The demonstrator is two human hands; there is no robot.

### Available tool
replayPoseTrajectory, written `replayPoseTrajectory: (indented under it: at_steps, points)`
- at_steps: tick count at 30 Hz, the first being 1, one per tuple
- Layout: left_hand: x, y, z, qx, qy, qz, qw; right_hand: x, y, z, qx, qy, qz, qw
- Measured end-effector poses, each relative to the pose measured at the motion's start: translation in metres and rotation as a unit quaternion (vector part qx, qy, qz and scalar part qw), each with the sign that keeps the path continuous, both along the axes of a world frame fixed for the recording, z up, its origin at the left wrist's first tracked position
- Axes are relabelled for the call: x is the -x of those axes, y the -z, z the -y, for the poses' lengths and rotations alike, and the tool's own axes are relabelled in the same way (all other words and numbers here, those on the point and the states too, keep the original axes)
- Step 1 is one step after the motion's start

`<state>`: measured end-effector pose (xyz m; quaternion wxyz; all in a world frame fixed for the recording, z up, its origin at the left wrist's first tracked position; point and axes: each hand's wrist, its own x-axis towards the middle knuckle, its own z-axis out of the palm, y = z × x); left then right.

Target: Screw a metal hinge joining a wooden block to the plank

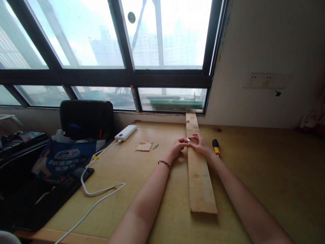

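Note:
A long wooden board (pixel 199 179) lies lengthwise on the table, its far end by the window. Over its middle, my left hand (pixel 178 147) and my right hand (pixel 199 144) meet with fingers pinched on a small shiny metal piece (pixel 188 140); its exact kind is too small to make out. A bracelet circles my left wrist. Right of the board lies a screwdriver (pixel 216 147) with a black and yellow handle. To the left are a small piece of thin wood or cardboard (pixel 144 146) and a few screws (pixel 155 146).
A white power bank (pixel 126 132) with a white cable (pixel 88 194) lies on the table (pixel 162 217) at left. Beyond the left edge stand a black chair (pixel 86 117) and a blue bag (pixel 68 156). Window and wall border the back; a socket (pixel 265 80) is at right.

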<state>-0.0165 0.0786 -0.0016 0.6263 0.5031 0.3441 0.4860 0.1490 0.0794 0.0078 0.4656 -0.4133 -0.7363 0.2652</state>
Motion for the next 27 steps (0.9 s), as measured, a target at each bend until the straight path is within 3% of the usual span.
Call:
replayPoseTrajectory:
  at_steps: [13,27]
  points:
    - [0.0008,0.0012,-0.0037,-0.010,0.009,-0.013,1.000,0.0000,0.0027,-0.0074,0.033,-0.008,-0.014,0.999]
    - [0.0007,-0.0017,0.0017,-0.023,0.026,-0.013,0.999,-0.0007,0.0042,-0.0088,0.002,0.010,0.028,1.000]
